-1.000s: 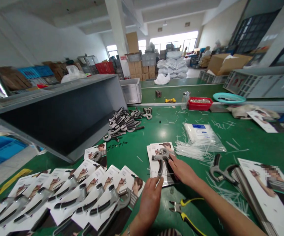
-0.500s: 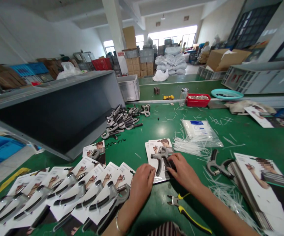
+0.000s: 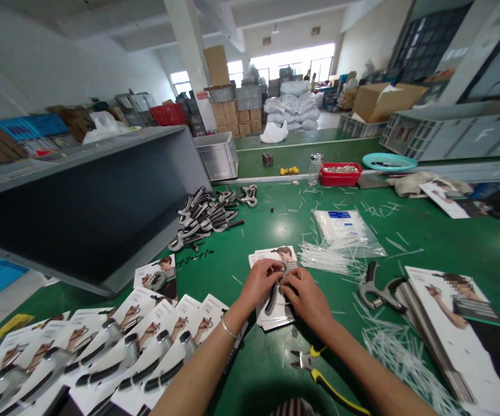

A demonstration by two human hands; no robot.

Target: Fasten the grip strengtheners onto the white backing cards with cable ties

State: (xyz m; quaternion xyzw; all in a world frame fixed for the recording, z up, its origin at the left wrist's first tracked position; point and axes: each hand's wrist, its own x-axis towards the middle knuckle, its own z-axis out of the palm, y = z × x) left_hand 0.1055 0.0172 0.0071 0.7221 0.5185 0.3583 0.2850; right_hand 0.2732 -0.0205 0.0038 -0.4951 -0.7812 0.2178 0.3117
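Note:
A grey-and-black hand grip strengthener point(image 3: 271, 300) lies on a small stack of printed backing cards point(image 3: 277, 322) in front of me. My left hand point(image 3: 259, 284) reaches over the stack, its fingers closed at the upper part of the strengthener. Opposite it, my right hand point(image 3: 307, 293) pinches at the same part from the right. The fingers hide the strengthener's spring end and whatever small thing may be between them. Yellow-and-black side cutters point(image 3: 314, 370) rest on the table just below my right hand.
Several carded grip strengtheners point(image 3: 158, 370) fan out at left. Loose ones point(image 3: 208, 214) are piled by a tipped grey crate point(image 3: 80, 208). White cable ties point(image 3: 328, 257) lie beside their bag point(image 3: 345, 231). At right are a card stack point(image 3: 453, 323) and another strengthener point(image 3: 377, 292).
My left hand has moved up and right from the cards' lower left edge onto the strengthener. My right hand has shifted in to meet it. The view has turned slightly.

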